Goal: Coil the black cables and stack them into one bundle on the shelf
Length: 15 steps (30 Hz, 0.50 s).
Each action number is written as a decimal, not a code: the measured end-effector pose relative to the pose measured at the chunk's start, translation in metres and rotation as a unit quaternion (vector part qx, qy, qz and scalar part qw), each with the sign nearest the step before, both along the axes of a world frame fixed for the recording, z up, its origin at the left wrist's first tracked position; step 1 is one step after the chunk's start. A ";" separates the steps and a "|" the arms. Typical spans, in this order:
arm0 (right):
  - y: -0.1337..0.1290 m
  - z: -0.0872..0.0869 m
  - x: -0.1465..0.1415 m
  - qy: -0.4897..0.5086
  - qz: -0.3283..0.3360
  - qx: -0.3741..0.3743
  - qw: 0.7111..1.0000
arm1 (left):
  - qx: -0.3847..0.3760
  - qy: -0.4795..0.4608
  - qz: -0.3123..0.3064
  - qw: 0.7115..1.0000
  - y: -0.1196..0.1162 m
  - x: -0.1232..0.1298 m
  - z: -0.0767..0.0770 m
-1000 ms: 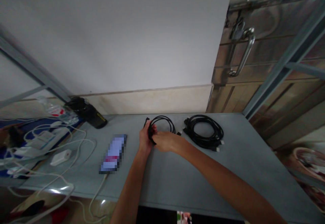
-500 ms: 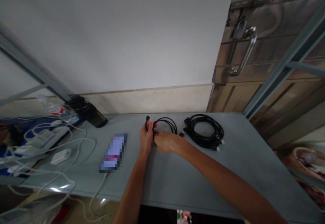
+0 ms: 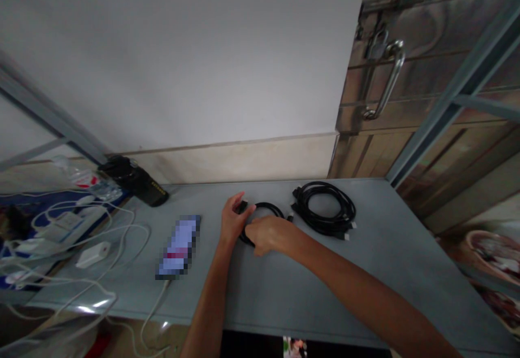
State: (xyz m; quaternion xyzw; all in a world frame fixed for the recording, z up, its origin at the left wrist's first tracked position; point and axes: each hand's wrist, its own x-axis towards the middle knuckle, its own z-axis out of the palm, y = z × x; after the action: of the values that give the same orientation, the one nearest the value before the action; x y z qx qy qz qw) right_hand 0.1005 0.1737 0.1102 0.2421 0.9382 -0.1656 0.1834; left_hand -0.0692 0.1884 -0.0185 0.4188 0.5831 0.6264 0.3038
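Observation:
A black cable (image 3: pixel 268 205) is laid in a loop on the grey tabletop, a dark plug at its left end and another plug near the loop's right side. My left hand (image 3: pixel 233 221) is at the loop's left edge, thumb and fingers apart around the plug (image 3: pixel 242 206). My right hand (image 3: pixel 270 234) is closed on the near side of the loop, its fingertips partly hidden. Just to the right rests a thicker coil of black cables (image 3: pixel 325 226) with several plugs, some pale-tipped.
Left of my hands lies a phone (image 3: pixel 179 247) with a white cord. Further left are a white charger (image 3: pixel 92 254), tangled white cords, a power strip (image 3: pixel 63 228), a black bottle (image 3: pixel 138 182) lying tilted and a clear bottle (image 3: pixel 87 179). A wall (image 3: pixel 227 163) stands behind the table (image 3: pixel 390 271).
The cable loop has come down flat onto the table. My left hand has loosened and spread its fingers from the cable; my right hand has shifted slightly toward me.

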 end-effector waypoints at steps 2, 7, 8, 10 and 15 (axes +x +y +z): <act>0.001 0.008 0.005 0.020 0.000 0.002 1.000 | 0.005 0.018 -0.037 0.999 -0.001 -0.001 -0.001; 0.009 0.043 0.039 0.059 -0.057 0.036 0.996 | 0.022 0.052 -0.059 0.997 -0.005 0.002 -0.001; 0.012 0.049 0.049 0.062 -0.072 0.044 0.995 | 0.025 0.055 -0.057 0.997 -0.005 0.003 -0.001; 0.019 0.055 0.072 0.063 -0.108 0.061 0.990 | 0.032 0.061 -0.054 0.996 -0.005 0.004 0.000; 0.038 0.039 0.113 -0.005 -0.157 0.076 0.985 | 0.038 0.078 -0.043 0.995 -0.003 0.005 -0.003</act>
State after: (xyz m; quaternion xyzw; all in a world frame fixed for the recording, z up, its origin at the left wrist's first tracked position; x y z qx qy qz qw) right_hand 0.2135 0.2121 0.1494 0.4003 0.8976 -0.1191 0.1407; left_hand -0.0646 0.1856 -0.0214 0.5020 0.5624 0.5999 0.2679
